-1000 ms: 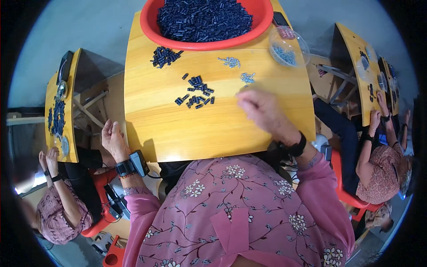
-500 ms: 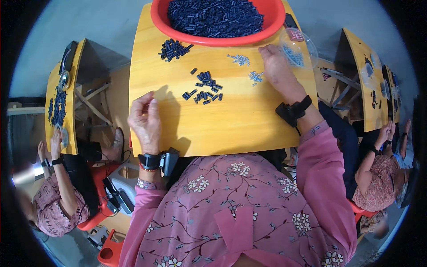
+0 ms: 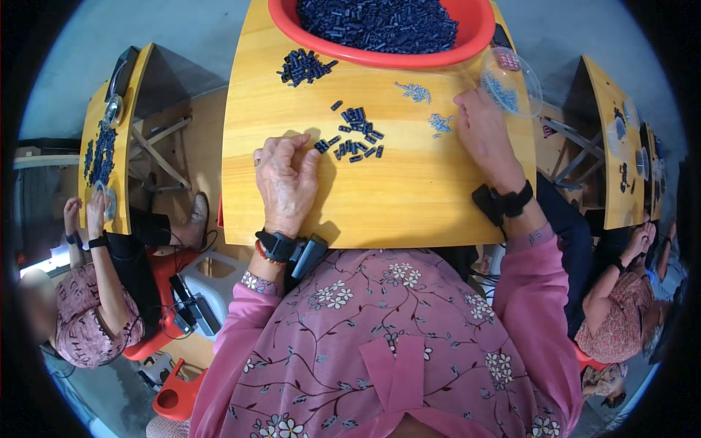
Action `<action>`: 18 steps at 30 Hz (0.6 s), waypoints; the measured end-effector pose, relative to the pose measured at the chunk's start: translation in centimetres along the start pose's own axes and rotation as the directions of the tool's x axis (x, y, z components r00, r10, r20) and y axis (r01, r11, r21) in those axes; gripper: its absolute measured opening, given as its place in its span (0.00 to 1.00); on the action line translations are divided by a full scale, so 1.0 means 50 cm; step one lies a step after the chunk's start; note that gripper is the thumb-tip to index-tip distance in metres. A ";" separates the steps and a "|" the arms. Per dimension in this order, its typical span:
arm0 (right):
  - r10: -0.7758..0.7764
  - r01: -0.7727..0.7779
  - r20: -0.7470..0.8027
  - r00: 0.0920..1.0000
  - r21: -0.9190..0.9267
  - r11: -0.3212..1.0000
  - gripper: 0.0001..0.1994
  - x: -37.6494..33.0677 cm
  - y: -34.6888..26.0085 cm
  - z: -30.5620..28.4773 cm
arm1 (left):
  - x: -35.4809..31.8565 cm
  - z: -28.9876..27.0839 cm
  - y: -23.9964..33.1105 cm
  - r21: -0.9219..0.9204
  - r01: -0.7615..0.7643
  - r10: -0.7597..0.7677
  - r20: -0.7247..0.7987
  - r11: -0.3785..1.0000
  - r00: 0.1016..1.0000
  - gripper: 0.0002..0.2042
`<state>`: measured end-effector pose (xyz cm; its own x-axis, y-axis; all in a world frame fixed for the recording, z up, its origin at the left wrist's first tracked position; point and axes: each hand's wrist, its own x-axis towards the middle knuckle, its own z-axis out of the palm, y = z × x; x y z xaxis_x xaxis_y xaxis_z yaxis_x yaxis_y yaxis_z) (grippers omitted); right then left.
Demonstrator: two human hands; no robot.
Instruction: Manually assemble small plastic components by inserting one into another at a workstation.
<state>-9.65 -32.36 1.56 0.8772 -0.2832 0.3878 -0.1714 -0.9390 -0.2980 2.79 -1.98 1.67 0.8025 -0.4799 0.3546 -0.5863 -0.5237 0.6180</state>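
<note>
left hand (image 3: pixel 286 182) slid toward dark pieces (image 3: pixel 353 139); right hand (image 3: pixel 483 133) by silver bits (image 3: pixel 441 123)

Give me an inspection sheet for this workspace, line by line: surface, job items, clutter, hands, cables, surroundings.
Surface: yellow wooden table, bare toward the near edge.
Job's things: loose cluster of small dark blue plastic pieces; smaller heap of them; two clumps of tiny grey metal parts.
Clutter: red plastic basin full of dark pieces; clear plastic dish of grey parts.
Grippers: left hand flat beside the cluster; right hand by the dish, grip unclear.
Cables: nothing seen on the table.
Surroundings: seated people at neighbouring yellow tables on both sides.
</note>
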 end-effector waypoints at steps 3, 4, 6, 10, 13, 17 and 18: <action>0.090 -0.091 0.020 0.996 0.112 0.990 0.06 -0.033 -0.035 -0.029 | 0.003 0.012 0.008 0.084 0.019 -0.021 0.023 0.996 1.000 0.09; 0.089 -0.088 0.002 0.996 0.174 0.981 0.06 -0.045 -0.043 -0.034 | 0.004 0.015 0.008 0.084 0.016 -0.018 0.024 0.996 1.000 0.09; 0.092 -0.085 -0.017 0.996 0.236 0.968 0.06 -0.063 -0.059 -0.046 | 0.003 0.019 0.004 0.116 0.031 -0.034 0.024 0.993 0.999 0.08; 0.125 -0.115 -0.005 0.992 0.358 0.927 0.06 -0.081 -0.083 -0.063 | 0.004 0.017 0.007 0.106 0.010 -0.015 0.047 0.994 0.999 0.08; 0.178 -0.166 0.023 0.984 0.496 0.852 0.06 -0.094 -0.101 -0.060 | 0.003 0.017 0.009 0.105 0.026 -0.033 0.063 0.994 0.997 0.08; 0.269 -0.334 0.214 0.939 0.758 0.560 0.06 -0.106 -0.141 -0.048 | -0.004 0.021 -0.001 0.029 0.005 -0.007 0.073 1.000 0.997 0.08; 0.269 -0.332 0.213 0.939 0.759 0.560 0.06 -0.107 -0.150 -0.045 | -0.006 0.020 -0.002 -0.019 -0.007 0.009 0.083 1.000 0.996 0.09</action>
<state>-14.06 -24.24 3.67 0.8732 -0.4773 0.0985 -0.0474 -0.2843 -0.9576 2.50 -2.50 0.77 0.7852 -0.5414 0.3005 -0.5899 -0.5065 0.6289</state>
